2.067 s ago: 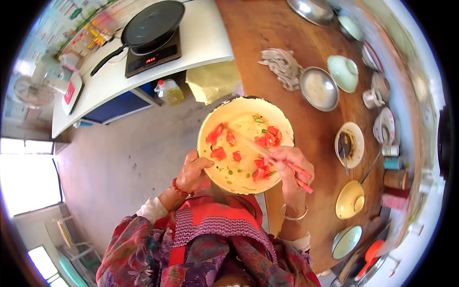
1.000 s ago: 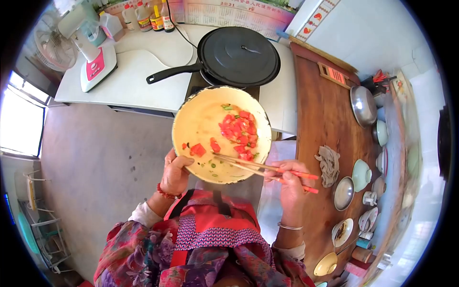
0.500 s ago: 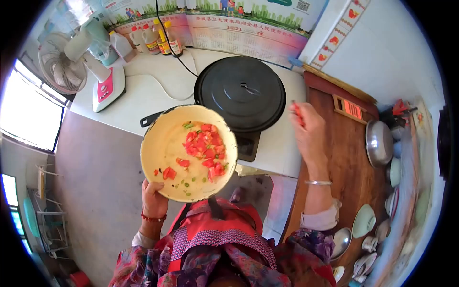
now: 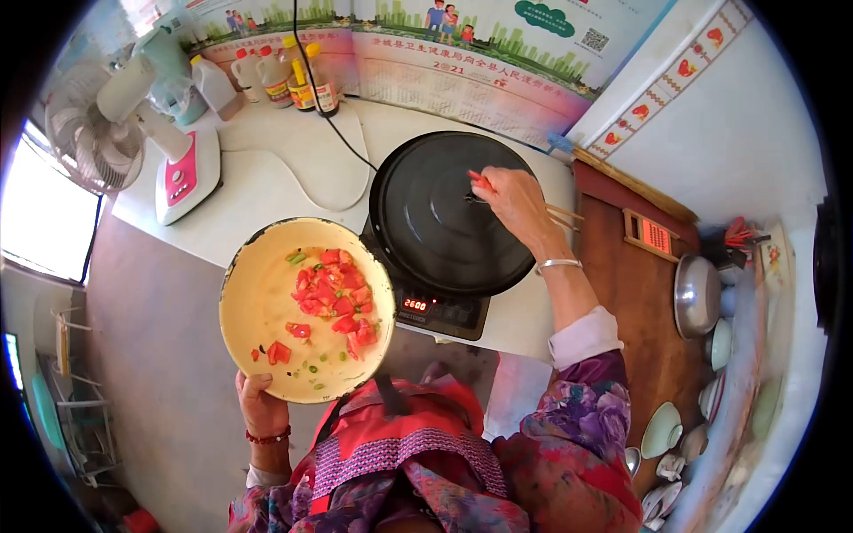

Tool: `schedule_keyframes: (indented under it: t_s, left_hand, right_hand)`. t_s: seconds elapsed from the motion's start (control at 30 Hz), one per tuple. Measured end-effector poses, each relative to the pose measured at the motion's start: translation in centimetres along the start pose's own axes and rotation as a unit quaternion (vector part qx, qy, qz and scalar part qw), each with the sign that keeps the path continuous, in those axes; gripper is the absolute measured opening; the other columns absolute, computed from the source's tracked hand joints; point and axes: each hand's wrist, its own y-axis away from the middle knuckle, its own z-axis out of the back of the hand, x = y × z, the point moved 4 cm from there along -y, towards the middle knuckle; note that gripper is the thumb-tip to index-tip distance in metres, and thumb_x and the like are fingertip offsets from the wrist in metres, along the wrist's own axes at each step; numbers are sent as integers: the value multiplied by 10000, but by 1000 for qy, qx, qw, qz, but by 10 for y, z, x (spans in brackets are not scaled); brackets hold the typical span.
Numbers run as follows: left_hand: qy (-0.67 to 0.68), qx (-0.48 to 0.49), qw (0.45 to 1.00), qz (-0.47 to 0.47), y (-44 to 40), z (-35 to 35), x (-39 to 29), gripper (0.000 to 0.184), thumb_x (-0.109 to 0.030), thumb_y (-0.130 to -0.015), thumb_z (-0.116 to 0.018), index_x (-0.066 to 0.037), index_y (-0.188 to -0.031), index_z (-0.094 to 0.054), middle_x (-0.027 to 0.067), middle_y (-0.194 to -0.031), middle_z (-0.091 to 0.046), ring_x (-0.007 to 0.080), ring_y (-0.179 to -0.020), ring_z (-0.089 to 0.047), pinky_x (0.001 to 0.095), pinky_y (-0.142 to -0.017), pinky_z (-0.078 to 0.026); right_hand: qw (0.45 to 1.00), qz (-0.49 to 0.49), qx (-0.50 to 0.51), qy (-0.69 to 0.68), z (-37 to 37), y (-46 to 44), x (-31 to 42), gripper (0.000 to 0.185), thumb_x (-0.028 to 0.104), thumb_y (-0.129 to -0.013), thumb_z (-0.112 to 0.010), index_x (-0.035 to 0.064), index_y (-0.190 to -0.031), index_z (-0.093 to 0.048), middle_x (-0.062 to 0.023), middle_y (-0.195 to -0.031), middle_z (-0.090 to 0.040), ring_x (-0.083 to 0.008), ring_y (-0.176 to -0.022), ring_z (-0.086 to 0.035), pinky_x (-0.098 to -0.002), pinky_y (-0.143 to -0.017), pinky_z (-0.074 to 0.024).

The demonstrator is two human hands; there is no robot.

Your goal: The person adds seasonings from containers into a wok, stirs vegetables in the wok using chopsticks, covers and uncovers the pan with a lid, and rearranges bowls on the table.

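My left hand (image 4: pixel 264 409) grips the lower rim of a cream enamel basin (image 4: pixel 258 293), with the thumb over the edge. Chopped red tomatoes (image 4: pixel 333 291) lie in the basin, with bits of green scallion (image 4: pixel 313 368) scattered near them. My right hand (image 4: pixel 511 202) is closed round a pair of chopsticks (image 4: pixel 565 218); their red ends stick out at the left, the pale ends at the right. It is over the wire handle of a black pan lid (image 4: pixel 435 235). Whether the fingers also grip that handle, I cannot tell. The lid covers the pan, hiding its contents.
Under the pan, an induction cooker (image 4: pixel 444 313) displays 2600. A fan (image 4: pixel 98 142) and several bottles (image 4: pixel 275 78) stand at the back left of the white counter (image 4: pixel 258 191). On the brown table (image 4: pixel 613 355) lie a grater (image 4: pixel 653 234), a metal bowl (image 4: pixel 697 296) and other dishes.
My right hand has moved left with the chopsticks, from beside the pan to above the lid's handle. The basin has shifted slightly left and down in view, and the cooker's display now shows.
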Motion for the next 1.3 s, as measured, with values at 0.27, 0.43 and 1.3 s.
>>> schedule_keyframes:
  t_s: [0.27, 0.43, 1.3]
  left_hand:
    - [8, 36, 999, -24, 15, 7, 15, 489, -52, -685, -508, 55, -1160, -463, 151, -1139, -545, 277, -1028, -558, 391, -903, -459]
    - [2, 38, 999, -29, 12, 8, 17, 448, -73, -750, -500, 56, -1177, -454, 154, -1162, -538, 276, -1039, -556, 400, -901, -462]
    - [-33, -66, 995, -66, 39, -26, 18, 427, -217, -902, -457, 31, -1246, -405, 100, -1185, -512, 206, -1088, -500, 332, -895, -414]
  right_hand:
    - [977, -46, -110, 177, 126, 47, 6, 210, 253, -794, -616, 55, -735, -577, -151, -684, -582, -350, -662, -568, -428, -582, -434]
    - [943, -177, -132, 247, 176, 125, -24, 205, 262, -795, -609, 58, -820, -603, -168, -758, -608, -373, -727, -572, -441, -620, -435]
    - [848, -497, -106, 151, 121, 482, -233, 387, 341, -909, -459, 3, -1028, -605, -197, -888, -619, -326, -809, -592, -411, -701, -461]
